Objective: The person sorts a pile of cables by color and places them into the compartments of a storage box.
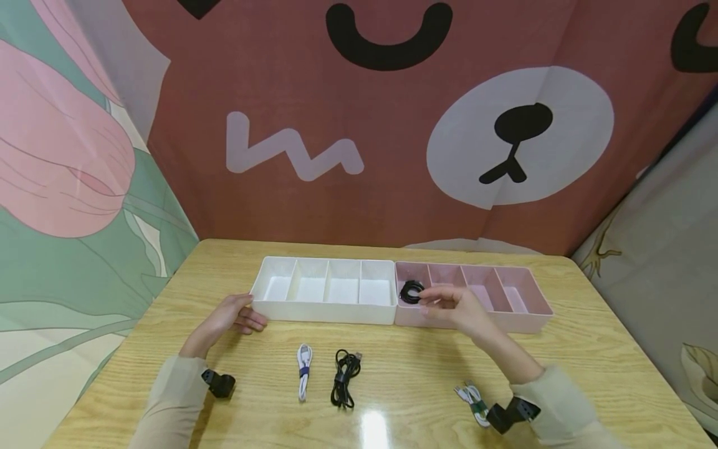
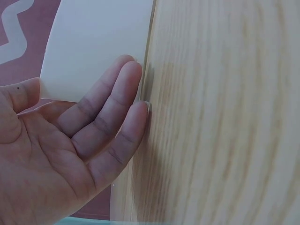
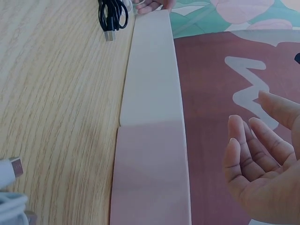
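A coiled black cable (image 1: pixel 411 292) lies in the leftmost compartment of the pink divided box (image 1: pixel 518 321). My right hand (image 1: pixel 453 307) is over that box, its fingertips close beside the coil in the head view. In the right wrist view this hand (image 3: pixel 265 164) has thumb and fingers apart with nothing between them. The white divided box (image 1: pixel 331 313) stands end to end with the pink one. At its left end my left hand (image 1: pixel 232 313) touches it. The left wrist view shows the left thumb at the box's edge and loosely bent fingers by its wall.
On the table (image 1: pixel 252 411) before the boxes lie a white cable (image 1: pixel 303 371) with a dark blue tie and a bundled black cable (image 1: pixel 344 379). Near my right sleeve is another white cable (image 1: pixel 474 402) with a green tie. A patterned curtain (image 1: pixel 392 206) hangs behind the table.
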Available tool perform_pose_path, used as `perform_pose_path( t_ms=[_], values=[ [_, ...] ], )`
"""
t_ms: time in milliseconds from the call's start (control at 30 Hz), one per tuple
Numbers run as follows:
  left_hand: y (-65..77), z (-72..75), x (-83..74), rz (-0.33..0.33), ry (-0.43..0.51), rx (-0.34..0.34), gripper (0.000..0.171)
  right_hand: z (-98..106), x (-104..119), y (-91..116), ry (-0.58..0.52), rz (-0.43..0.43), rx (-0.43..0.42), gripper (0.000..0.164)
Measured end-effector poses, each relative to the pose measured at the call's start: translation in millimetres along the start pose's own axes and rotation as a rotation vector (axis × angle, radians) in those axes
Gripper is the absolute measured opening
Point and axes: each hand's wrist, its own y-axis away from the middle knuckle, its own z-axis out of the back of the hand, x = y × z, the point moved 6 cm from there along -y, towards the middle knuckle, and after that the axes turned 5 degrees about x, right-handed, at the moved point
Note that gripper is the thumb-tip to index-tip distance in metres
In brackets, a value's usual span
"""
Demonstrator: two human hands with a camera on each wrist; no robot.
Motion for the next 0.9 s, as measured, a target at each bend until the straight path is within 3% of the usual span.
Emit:
perform_pose_path(
  t_ms=[533,900],
  values=[
    [-1.0,1.1,1.9,-0.004,0.010,0.000,0.050,-9.7,-0.9,3.6,-0.055,0.015,0.075,0.034],
    [-1.5,0.9,2.7,0.002,0.010,0.001,0.051,-15.6,2.3,3.8,-0.051,0.068,0.077,0.034]
  ],
)
